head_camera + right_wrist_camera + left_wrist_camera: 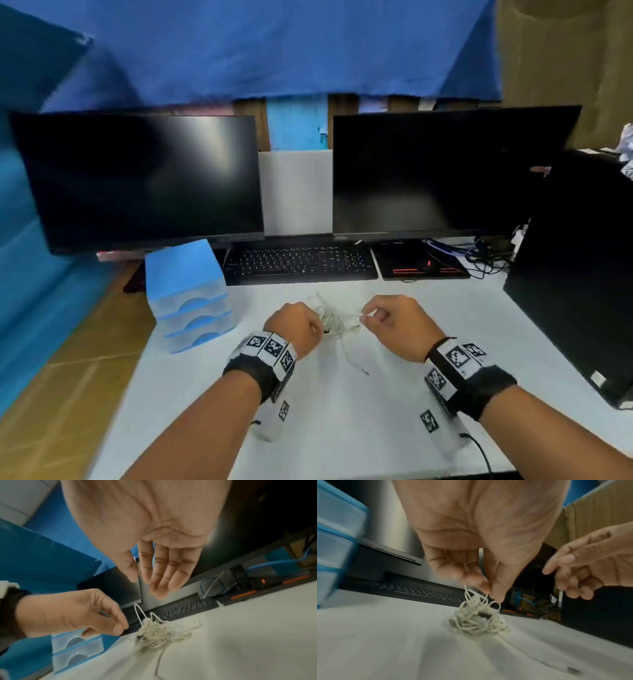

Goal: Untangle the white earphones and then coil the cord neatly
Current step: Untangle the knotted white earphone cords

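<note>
A: Currently the white earphones (477,616) lie as one knotted clump on the table (342,428), between both hands and in front of the keyboard (301,263).

B: Left hand (476,536)?

A: Fingertips curled down, pinching a strand at the top of the clump. Probably an anchor, so that the knot does not drag.

B: Right hand (147,524)?

A: Views disagree. The wrist view shows straight fingers holding nothing; the head view suggests a pinch. Cannot tell.

B: Loose ends?

A: The plug end (364,371) trails toward the person, a likely free end to work from.
</note>
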The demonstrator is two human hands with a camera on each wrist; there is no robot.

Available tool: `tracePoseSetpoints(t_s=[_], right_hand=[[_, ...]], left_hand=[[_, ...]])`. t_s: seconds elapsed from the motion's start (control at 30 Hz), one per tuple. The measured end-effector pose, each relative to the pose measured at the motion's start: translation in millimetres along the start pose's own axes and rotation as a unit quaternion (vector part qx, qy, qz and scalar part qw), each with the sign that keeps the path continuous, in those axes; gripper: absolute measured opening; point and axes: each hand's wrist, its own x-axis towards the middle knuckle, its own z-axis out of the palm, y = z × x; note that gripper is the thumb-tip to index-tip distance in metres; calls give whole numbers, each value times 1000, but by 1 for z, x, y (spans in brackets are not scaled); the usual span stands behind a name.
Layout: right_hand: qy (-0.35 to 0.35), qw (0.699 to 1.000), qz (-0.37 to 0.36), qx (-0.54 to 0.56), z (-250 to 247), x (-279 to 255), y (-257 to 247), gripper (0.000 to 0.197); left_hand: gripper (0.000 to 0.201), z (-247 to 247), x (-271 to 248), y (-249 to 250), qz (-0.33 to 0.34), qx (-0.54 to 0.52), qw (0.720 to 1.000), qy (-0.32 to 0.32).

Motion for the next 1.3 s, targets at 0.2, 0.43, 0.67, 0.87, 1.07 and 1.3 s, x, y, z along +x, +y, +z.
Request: tracePoseSetpoints(t_s=[0.2,0.43,0.67,0.87,1.07,1.3], right_hand=[[-37,998,27,30,31,46,29,9],[-65,992,35,102,31,60,20,7],[-74,979,82,170,36,43,24,11],[-65,967,164,182,53,52,24,22],[-152,972,134,120,74,53,26,30],[-49,951,59,300,67,61,13,13]], left_hand=[[64,16,47,0,-20,71,997,-33],[82,17,37,-16,-13,26,991,-128],[61,15,26,-23,18,-116,987,-113],[47,16,26,-32,55,-235,952,-187],[17,5,26,-35,36,-374,909,-181],[33,5,37,-28,-96,-499,855,-105]])
